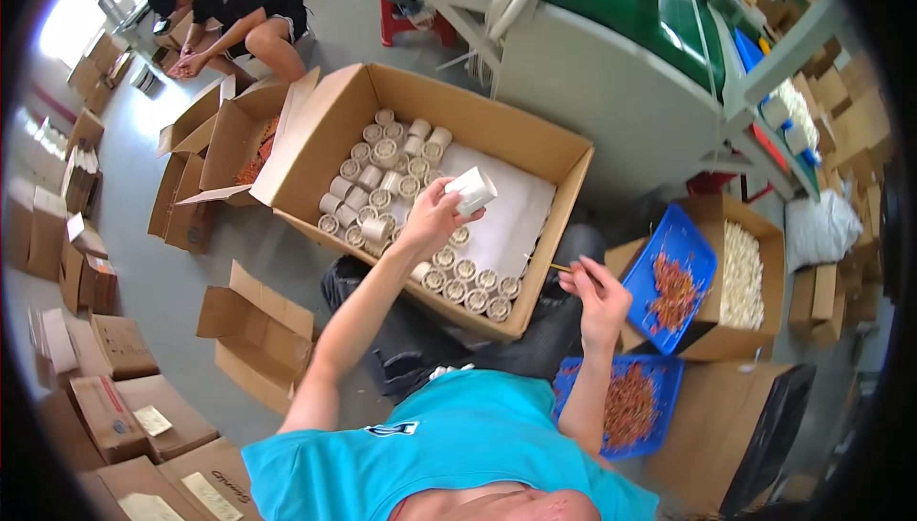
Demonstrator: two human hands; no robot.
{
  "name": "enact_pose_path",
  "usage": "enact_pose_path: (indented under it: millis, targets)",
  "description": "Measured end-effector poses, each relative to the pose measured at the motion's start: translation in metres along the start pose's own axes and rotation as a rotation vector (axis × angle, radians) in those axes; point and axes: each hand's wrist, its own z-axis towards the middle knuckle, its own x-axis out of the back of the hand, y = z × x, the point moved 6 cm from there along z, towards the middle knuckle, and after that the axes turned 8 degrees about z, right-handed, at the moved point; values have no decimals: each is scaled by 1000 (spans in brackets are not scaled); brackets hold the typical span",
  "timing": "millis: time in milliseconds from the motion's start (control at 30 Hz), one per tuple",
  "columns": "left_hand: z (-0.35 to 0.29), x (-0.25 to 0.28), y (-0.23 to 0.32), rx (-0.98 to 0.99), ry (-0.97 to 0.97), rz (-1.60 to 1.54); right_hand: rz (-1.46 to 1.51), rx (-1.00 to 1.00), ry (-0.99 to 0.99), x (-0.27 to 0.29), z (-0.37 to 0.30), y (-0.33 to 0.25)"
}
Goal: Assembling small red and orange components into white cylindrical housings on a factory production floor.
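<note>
My left hand (432, 221) is closed round a smooth white cylindrical part (472, 191), raised above the open carton and tilted. My right hand (598, 297) pinches a thin stick-like tool (552, 265) with a yellowish shaft; its light tip reaches over the carton's right edge. I cannot make out its exact kind. Below my hands, the large cardboard carton (478, 106) holds many white cylindrical parts (385, 151), some upright with ribbed ends showing, others on their sides. They stand on a pale sheet (511, 201) in its bottom.
Blue trays (704, 252) of small reddish pieces and a box of white pieces (742, 277) stand at my right. A small open carton (250, 325) lies at my left. A green-topped workbench (611, 5) stands beyond; another person (239, 5) crouches at the far left.
</note>
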Motion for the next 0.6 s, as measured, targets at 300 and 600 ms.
enact_pose_path:
  millis: [300,600]
  targets:
    - [-131,1,10,-101,-135,-335,31,-121,-253,-85,-42,6]
    - [-159,-5,59,-677,-250,837,54,-216,-290,-111,-90,1]
